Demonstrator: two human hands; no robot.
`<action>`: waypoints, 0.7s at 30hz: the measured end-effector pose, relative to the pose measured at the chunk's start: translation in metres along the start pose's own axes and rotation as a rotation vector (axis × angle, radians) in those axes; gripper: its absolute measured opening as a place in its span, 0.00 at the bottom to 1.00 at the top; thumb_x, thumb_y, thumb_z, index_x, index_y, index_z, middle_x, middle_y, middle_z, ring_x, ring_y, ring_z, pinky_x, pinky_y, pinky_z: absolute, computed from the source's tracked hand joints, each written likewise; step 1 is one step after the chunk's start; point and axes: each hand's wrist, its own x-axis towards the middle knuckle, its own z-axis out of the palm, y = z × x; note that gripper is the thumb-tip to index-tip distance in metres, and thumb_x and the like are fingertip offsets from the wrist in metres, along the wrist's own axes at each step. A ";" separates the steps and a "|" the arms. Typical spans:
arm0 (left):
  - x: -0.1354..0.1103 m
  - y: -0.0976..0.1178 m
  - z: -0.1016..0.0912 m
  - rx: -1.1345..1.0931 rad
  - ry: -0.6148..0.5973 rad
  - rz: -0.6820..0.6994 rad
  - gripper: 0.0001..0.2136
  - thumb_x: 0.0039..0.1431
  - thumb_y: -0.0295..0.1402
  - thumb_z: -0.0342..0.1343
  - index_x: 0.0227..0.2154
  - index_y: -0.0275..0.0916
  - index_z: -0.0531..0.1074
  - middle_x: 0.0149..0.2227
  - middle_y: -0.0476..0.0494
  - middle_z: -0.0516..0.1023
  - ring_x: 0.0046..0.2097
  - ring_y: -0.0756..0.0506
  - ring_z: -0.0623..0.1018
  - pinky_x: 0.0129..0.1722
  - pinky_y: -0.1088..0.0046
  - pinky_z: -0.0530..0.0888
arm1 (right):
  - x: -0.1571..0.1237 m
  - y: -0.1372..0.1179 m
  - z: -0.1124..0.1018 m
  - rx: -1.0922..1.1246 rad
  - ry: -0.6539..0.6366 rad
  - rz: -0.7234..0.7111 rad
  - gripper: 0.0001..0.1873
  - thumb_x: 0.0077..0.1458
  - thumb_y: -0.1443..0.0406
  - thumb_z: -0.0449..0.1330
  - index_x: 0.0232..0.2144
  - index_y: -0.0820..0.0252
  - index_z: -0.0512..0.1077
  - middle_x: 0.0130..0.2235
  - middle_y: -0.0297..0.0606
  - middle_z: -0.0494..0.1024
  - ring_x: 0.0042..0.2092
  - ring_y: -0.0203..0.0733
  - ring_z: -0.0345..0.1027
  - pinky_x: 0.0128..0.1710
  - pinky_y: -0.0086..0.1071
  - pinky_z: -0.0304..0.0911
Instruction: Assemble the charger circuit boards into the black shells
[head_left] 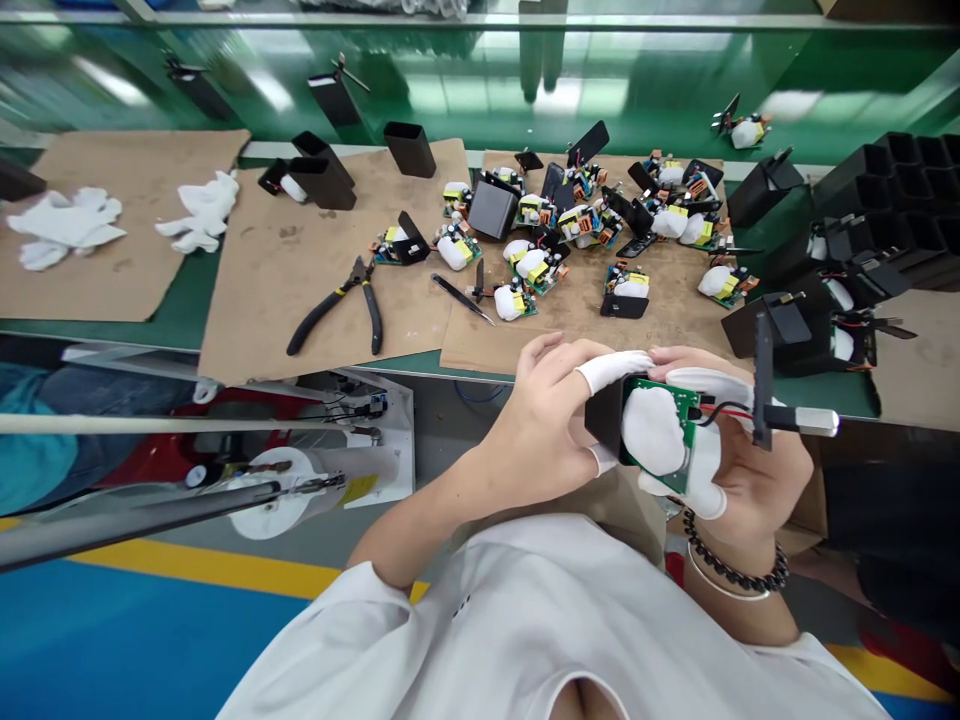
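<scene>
Both hands hold one assembly close to my chest, below the table's front edge. My left hand [544, 425] wraps its fingers, some in white finger cots, round a black plastic housing [604, 415]. My right hand [739, 465], wearing a bead bracelet, grips the green circuit board [679, 420], which carries a white foam-like block and sits partly in the housing. Red and black wires run from the board to a black plug plate with a metal pin [787, 405] sticking out to the right.
On brown cardboard [570, 320] lie several more circuit boards with white blocks and black covers. Black pliers [352, 305] and tweezers [461, 297] lie to the left. Empty black housings [885, 190] are stacked at the right; white gloves [199, 215] lie far left.
</scene>
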 end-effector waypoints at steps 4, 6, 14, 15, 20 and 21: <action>0.000 0.001 -0.001 0.002 -0.021 -0.027 0.25 0.48 0.22 0.57 0.52 0.41 0.72 0.50 0.40 0.83 0.52 0.41 0.81 0.66 0.55 0.66 | -0.002 0.002 -0.001 -0.030 0.001 -0.030 0.27 0.53 0.52 0.71 0.53 0.53 0.79 0.55 0.47 0.82 0.56 0.67 0.77 0.54 0.64 0.75; 0.000 0.001 -0.001 0.005 -0.031 -0.043 0.26 0.48 0.22 0.57 0.53 0.42 0.72 0.50 0.41 0.83 0.53 0.41 0.81 0.67 0.55 0.66 | -0.003 0.004 -0.001 -0.032 0.000 -0.040 0.27 0.53 0.54 0.71 0.53 0.54 0.79 0.55 0.49 0.81 0.57 0.68 0.77 0.56 0.63 0.74; -0.002 -0.002 0.000 -0.023 -0.040 -0.045 0.28 0.47 0.21 0.58 0.54 0.41 0.72 0.50 0.42 0.82 0.52 0.41 0.81 0.68 0.55 0.63 | -0.003 0.008 0.000 0.052 -0.009 -0.023 0.29 0.50 0.57 0.72 0.54 0.53 0.79 0.55 0.49 0.81 0.57 0.68 0.75 0.56 0.62 0.74; -0.002 -0.003 0.001 -0.026 -0.040 -0.047 0.28 0.46 0.21 0.57 0.54 0.41 0.72 0.50 0.42 0.82 0.52 0.41 0.80 0.68 0.55 0.64 | -0.003 0.007 0.000 0.036 -0.015 -0.007 0.29 0.50 0.57 0.72 0.55 0.52 0.78 0.55 0.48 0.82 0.58 0.67 0.75 0.56 0.61 0.74; -0.002 -0.007 0.002 -0.034 -0.023 -0.029 0.29 0.45 0.20 0.56 0.54 0.40 0.73 0.49 0.41 0.82 0.51 0.41 0.81 0.67 0.55 0.65 | -0.006 0.000 0.000 -0.074 -0.002 0.066 0.31 0.50 0.58 0.73 0.58 0.46 0.76 0.58 0.40 0.79 0.62 0.59 0.71 0.62 0.57 0.71; -0.003 -0.008 0.002 -0.028 -0.023 -0.028 0.29 0.45 0.20 0.55 0.54 0.40 0.73 0.49 0.42 0.82 0.51 0.42 0.81 0.67 0.55 0.64 | -0.006 -0.001 0.000 -0.084 -0.001 0.104 0.31 0.50 0.57 0.73 0.57 0.44 0.76 0.59 0.38 0.78 0.62 0.59 0.71 0.62 0.56 0.71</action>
